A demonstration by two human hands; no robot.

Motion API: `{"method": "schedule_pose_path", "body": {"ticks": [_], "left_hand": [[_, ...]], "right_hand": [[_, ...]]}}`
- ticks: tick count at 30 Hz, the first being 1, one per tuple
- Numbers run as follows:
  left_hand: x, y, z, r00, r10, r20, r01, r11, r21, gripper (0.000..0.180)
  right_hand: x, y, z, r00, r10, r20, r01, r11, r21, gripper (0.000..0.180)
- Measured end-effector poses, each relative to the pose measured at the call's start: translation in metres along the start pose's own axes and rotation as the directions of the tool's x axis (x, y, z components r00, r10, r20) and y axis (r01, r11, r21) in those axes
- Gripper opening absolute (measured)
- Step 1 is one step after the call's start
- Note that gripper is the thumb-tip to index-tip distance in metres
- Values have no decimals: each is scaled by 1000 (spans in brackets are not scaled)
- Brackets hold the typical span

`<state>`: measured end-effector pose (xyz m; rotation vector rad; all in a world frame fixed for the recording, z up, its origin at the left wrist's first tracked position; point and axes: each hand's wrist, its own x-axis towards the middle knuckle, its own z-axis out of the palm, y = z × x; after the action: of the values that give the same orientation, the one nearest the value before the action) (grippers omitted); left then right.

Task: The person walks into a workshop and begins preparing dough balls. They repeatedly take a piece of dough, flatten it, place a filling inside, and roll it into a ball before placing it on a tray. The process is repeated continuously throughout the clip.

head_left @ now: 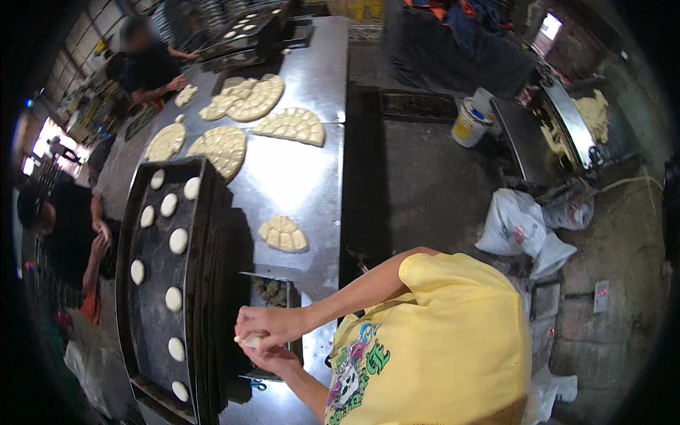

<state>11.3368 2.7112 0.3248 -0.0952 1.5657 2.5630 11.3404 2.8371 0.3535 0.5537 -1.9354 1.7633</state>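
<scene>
My right hand and my left hand are cupped together, fingers curled around a small piece of pale dough. They are above the near part of the metal table, beside a stack of dark baking trays. Under and just beyond them sits a metal container with a lumpy brownish filling, partly hidden by my hands. The top tray bears several flat, round dough pieces. A scored, fan-shaped slab of dough lies on the table past the container.
Larger scored dough slabs lie farther up the table. A blue-handled tool is near my left hand. Two people work across the table. A white bucket, white sacks and a dough machine stand to the right.
</scene>
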Motion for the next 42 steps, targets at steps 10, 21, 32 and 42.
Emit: {"method": "schedule_pose_path", "body": {"ticks": [10,21,32,42], "left_hand": [[15,-18,55,989,-112,101,100,988,121,63],[13,-40,161,956,58,286,-176,896,408,62],[47,-55,173,989,67,-132,-2,898,440,43],[67,-46,185,838,381,391,-484,188,854,44]], "right_hand": [[-8,22,-67,958,288,0,-287,954,83,18],[24,31,-146,921,369,-125,-351,926,141,22],[35,47,-192,970,12,241,3,998,-62,19],[58,86,-215,709,541,453,-671,715,196,19]]}}
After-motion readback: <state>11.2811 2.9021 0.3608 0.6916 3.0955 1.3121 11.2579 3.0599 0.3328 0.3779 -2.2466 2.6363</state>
